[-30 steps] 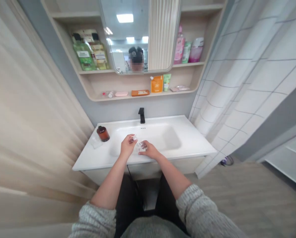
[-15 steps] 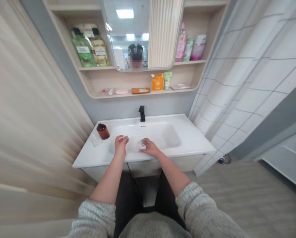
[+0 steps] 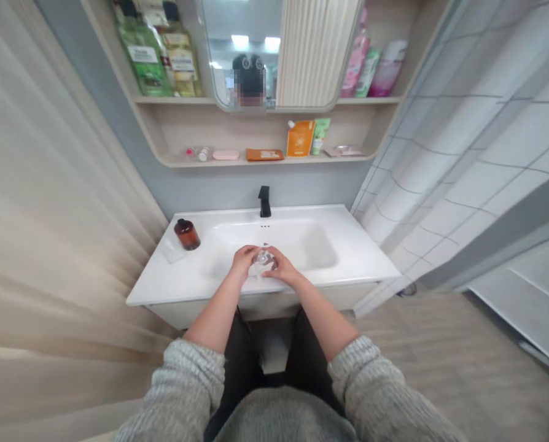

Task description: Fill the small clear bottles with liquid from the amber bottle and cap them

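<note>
Over the front part of the white sink (image 3: 318, 245), my left hand (image 3: 244, 259) and my right hand (image 3: 281, 267) are close together. Between them is a small clear object (image 3: 262, 259), with the fingers of both hands closed around its sides. Its exact shape is too small to tell. A brown bottle (image 3: 187, 235) with a black cap stands on the counter left of the sink. Beside it lies a clear, flat item (image 3: 172, 251). The black faucet (image 3: 264, 202) rises behind my hands.
A wall cabinet (image 3: 219, 163) with a mirror (image 3: 242, 61) is above the sink, holding bottles, an orange pouch (image 3: 300, 138) and a green tube (image 3: 319, 136). Beige curtain (image 3: 72, 245) hangs at left, white tiled-pattern curtain (image 3: 422, 178) at right.
My left hand has moved right to meet the clear object in my right hand; the small white piece it held is now at that object. The view has tilted down slightly.
</note>
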{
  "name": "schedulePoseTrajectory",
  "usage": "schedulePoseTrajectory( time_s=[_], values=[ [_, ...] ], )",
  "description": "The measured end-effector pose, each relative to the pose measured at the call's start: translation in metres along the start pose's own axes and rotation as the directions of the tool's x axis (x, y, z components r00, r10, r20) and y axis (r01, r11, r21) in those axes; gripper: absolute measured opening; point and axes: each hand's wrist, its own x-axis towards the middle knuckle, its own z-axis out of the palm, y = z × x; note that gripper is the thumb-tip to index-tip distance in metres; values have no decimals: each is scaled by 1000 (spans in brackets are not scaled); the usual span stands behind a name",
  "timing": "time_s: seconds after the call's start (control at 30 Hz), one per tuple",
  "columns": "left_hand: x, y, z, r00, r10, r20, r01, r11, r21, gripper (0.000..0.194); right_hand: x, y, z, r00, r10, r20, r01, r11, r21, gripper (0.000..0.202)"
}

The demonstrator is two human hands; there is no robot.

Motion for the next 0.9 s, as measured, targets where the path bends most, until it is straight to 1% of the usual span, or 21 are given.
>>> schedulePoseTrajectory(
  time_s=[0.13,0.27,0.43,0.53,0.6,0.67,0.7,0.77,0.83,0.9],
  values=[
    [-4,-6,0,999,-9,49,11,999,-38,50,1,0,-1,999,-45,30,45,999,2,102],
    [-7,-4,-2,995,-25,93,31,998,-63,46,-1,-1,-2,999,-24,41,25,1000,-6,107],
    [-8,-2,-1,993,-32,110,40,997,-71,46,-1,-3,1,1000,4,29,-3,1000,-21,109],
    [-10,-1,-4,998,-18,57,19,1000,-23,53,-1,-2,2,999,17,-32,-16,1000,10,110],
    [-11,-1,-10,1000,-3,30,1,998,61,55,-5,-2,-5,994,52,-101,-47,998,49,112],
    [-13,-2,-16,999,16,43,-23,984,174,55,-16,-4,-22,981,86,-174,-74,994,75,111],
    [-14,-3,-19,998,26,59,-39,973,227,53,-24,-6,-35,971,97,-217,-82,994,77,110],
    [-15,-5,-21,995,39,86,-64,950,307,50,-45,-11,-71,939,119,-323,-105,993,62,106],
    [-16,-8,-21,993,43,108,-79,931,356,45,-69,-20,-114,879,179,-442,-171,983,59,103],
    [-16,-10,-18,991,39,125,-87,911,402,42,-93,-29,-159,802,268,-533,-276,959,67,99]
  ],
)
